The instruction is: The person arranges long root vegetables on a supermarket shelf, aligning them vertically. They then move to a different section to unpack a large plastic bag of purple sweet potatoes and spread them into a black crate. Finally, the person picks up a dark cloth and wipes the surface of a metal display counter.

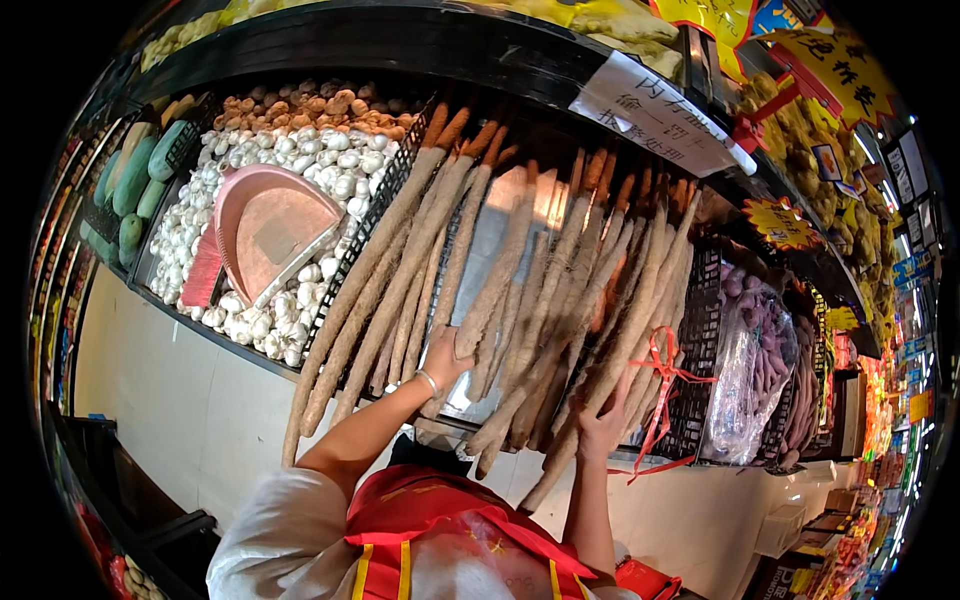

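Head view: left hand (448, 362) is gripping one yam (494, 300), right hand (602, 425) is clasping another yam (646, 290); red ribbon (664, 372) is hanging nearby.

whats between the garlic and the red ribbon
In the head view, a black mesh crate wall and long brown roots lie between the garlic and the red ribbon; the left hand and right hand grip roots.

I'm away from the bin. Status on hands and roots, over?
Left hand around a brown root. Right hand against another root. Red ribbon beside right hand.
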